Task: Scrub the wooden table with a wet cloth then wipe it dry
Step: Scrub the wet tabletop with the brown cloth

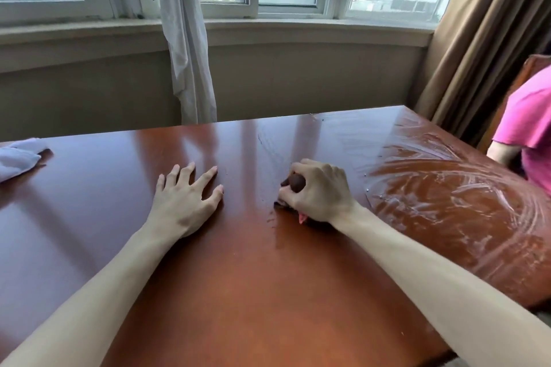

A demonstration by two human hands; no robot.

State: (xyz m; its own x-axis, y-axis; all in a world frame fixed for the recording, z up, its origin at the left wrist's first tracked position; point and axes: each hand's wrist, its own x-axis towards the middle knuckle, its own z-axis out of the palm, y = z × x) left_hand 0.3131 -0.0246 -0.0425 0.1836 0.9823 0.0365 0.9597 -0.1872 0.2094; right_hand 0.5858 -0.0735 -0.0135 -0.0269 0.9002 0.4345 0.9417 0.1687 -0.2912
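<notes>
Item: right hand [317, 192] clenched round wet cloth [296, 182]; left hand [186, 198] spread flat on table [253, 277]. I'd expect streaks drying at the right edge.

A single view comes from a wide-angle camera worn on the person's head, looking forward and down over the wooden table [238, 292]. It sits at the table's near edge, close above the top, so both forearms run up from the bottom corners. The left hand [185, 202] and the right hand [319, 191] lie near the middle of the picture, above the table's centre. Beyond the table's far edge the view faces the window sill [268, 30] and the panes above it, whose straight lines bow from the wide lens. A brown curtain [477, 53] hangs past the table's far right corner.
</notes>
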